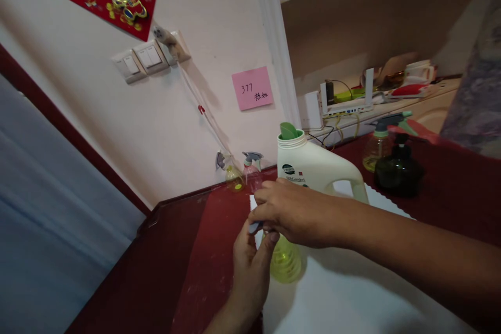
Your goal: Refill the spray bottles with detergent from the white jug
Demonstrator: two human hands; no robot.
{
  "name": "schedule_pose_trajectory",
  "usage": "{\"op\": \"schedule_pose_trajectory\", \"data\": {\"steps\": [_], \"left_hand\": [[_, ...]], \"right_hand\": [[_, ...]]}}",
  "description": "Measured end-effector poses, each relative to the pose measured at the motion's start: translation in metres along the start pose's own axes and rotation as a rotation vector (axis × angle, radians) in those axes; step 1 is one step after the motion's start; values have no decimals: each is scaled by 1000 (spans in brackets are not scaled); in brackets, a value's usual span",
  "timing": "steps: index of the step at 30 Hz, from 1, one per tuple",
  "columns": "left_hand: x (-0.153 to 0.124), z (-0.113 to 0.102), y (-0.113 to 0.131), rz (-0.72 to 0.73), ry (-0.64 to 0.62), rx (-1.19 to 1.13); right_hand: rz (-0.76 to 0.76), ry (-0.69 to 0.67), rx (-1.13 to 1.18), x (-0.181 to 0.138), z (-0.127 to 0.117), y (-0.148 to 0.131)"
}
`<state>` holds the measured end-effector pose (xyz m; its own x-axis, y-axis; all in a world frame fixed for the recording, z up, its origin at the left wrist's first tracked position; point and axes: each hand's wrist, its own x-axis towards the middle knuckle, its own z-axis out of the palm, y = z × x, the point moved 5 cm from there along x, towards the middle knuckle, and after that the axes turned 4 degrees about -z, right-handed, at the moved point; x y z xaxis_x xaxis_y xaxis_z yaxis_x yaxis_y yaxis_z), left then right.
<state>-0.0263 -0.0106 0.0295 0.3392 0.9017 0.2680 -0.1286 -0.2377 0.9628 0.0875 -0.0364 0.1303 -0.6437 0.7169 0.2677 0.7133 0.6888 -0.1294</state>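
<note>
Over the white sheet [332, 292], in the head view, the yellow bottle [286, 266] is gripped near its neck by the left hand [252, 261], apparently to steady it, while a grey part [255, 227] at its top is pinched by the right hand [287, 209]. Just behind, the jug [313, 164] is stood uncapped, perhaps for easy reach.

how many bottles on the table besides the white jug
5: yellow bottle by the left hand; yellowish bottle and pink bottle near the wall; clear bottle and dark bottle at right. More may be hidden.
</note>
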Motion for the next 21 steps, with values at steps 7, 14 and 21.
{"op": "schedule_pose_trajectory", "data": {"steps": [7, 14, 21], "left_hand": [[1, -1, -6, -51, -42, 38], [8, 0, -1, -6, 40, 77], [10, -10, -16, -101, -222, -11]], "right_hand": [[8, -11, -32, 0, -1, -1], [3, 12, -46, 0, 0, -1], [-25, 42, -61, 0, 1, 1]]}}
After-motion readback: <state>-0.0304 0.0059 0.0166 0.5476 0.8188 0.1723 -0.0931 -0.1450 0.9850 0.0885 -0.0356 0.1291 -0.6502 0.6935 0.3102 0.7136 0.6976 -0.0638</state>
